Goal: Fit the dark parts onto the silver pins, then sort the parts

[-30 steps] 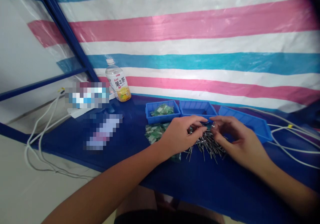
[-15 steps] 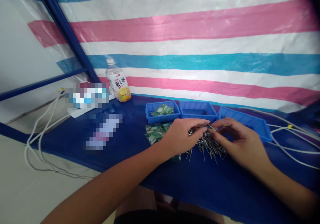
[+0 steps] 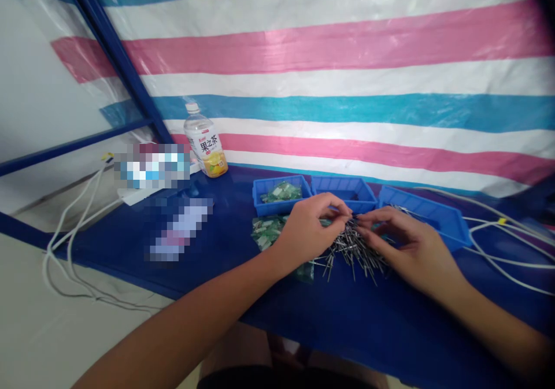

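Note:
Just above a pile of thin metal rods (image 3: 362, 259), my two hands meet fingertip to fingertip. My left hand (image 3: 310, 227) is closed in a pinch, with a tiny dark bit at its fingertips that I cannot name. My right hand (image 3: 407, 241) is curled, thumb and fingers close together beside the left fingertips; whatever it holds is too small to make out. Small green-and-clear packets (image 3: 265, 231) lie partly hidden behind my left hand. Behind my hands, a blue bin (image 3: 281, 207) holds similar green pieces.
A middle blue bin (image 3: 365, 206) and a right blue bin (image 3: 453, 230) stand in the same row, the right one with some thin metal pieces. A drink bottle (image 3: 208, 149) stands at the back left. White cables (image 3: 498, 256) run along the right side.
My hands have shifted slightly left and their fingertips have come closer together. The shiny metal piece seen between them before is now mostly hidden.

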### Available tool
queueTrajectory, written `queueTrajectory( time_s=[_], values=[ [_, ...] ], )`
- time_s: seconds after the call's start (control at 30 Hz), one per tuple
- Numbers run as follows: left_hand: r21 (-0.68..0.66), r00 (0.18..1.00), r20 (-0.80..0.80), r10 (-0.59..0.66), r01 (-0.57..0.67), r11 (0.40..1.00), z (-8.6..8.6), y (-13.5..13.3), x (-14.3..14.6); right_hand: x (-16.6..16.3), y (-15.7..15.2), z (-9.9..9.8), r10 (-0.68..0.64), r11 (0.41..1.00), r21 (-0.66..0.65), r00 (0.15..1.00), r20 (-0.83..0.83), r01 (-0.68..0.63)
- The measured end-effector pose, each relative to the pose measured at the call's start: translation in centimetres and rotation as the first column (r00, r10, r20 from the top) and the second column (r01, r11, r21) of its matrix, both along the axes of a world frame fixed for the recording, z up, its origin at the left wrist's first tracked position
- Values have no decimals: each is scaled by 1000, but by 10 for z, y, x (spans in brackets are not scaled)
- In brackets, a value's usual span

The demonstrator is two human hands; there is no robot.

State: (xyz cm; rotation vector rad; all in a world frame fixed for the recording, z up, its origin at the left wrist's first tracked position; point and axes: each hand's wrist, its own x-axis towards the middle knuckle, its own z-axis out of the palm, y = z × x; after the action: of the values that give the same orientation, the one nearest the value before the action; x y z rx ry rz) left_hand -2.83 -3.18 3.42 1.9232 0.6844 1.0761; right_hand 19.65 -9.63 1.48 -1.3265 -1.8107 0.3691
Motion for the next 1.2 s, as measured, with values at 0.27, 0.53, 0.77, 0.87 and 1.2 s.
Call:
queueTrajectory(
  time_s=[0.27, 0.53, 0.77, 0.87, 1.2],
  values=[
    [56, 993, -120, 13, -7, 998, 2, 0, -2, 2, 1, 5, 15, 1000, 23, 1000, 13, -16],
    [40, 991, -130, 40, -35, 999, -3, 0, -1, 0, 3, 4, 67, 998, -5, 994, 83, -67],
    [40, 991, -124, -42, 48, 998, -3, -1, -1, -2, 2, 1, 86, 985, -150, 996, -24, -88],
    [110, 988, -156, -8, 25, 994, -3, 0, -2, 1, 5, -1, 3, 967, -247, 977, -215, -57],
    [420, 913, -402, 74, 112, 901, -20, 10, -4, 0, 14, 9, -349, 893, -445, 512, -785, -74]
  ],
)
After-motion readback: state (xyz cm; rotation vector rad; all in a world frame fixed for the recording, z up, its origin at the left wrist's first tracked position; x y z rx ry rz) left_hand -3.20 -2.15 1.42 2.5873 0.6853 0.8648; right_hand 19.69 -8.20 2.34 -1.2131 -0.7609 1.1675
